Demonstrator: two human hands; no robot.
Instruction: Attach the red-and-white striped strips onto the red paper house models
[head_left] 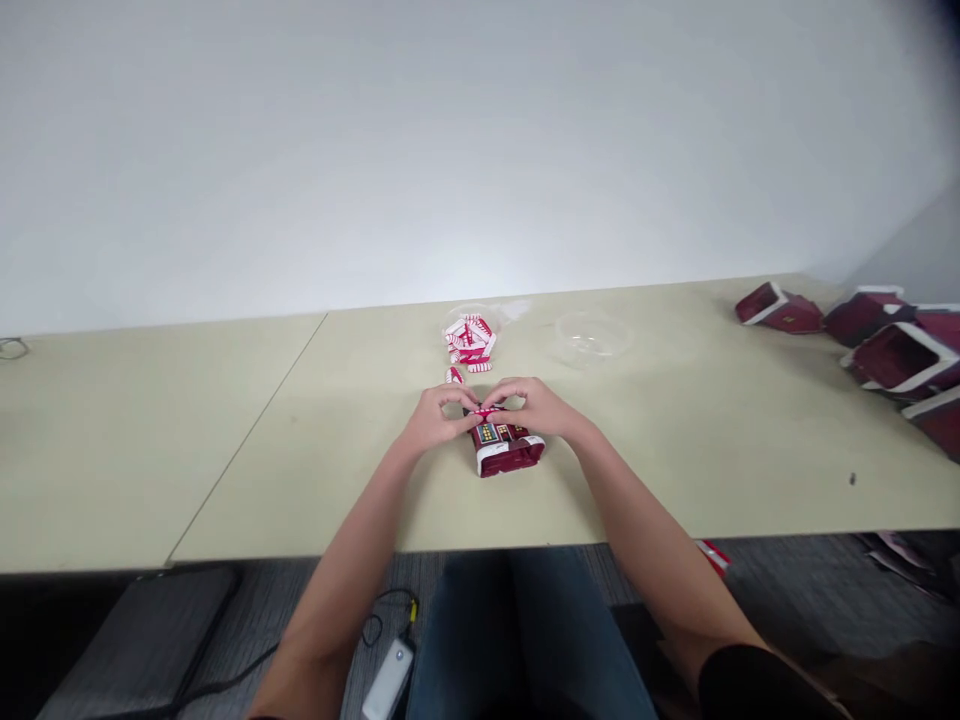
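A maroon house-shaped model (512, 462) with white trim and small painted windows lies on the table, its open end facing me. My left hand (441, 416) and my right hand (536, 408) meet at its far end. Thumbs and fingertips of both hands pinch a small red-and-white striped piece (486, 413) against the model. Fingers partly cover that piece, so whether it is fixed to the model I cannot tell. Just beyond my left hand lies a loose red-and-white striped piece (454, 375).
A clear plastic container (489, 316) with several striped pieces stands behind my hands. Right of it is a clear plastic bowl (591, 338). Several maroon models (802, 316) lie at the far right. A small dark bit (853, 479) sits near the front edge.
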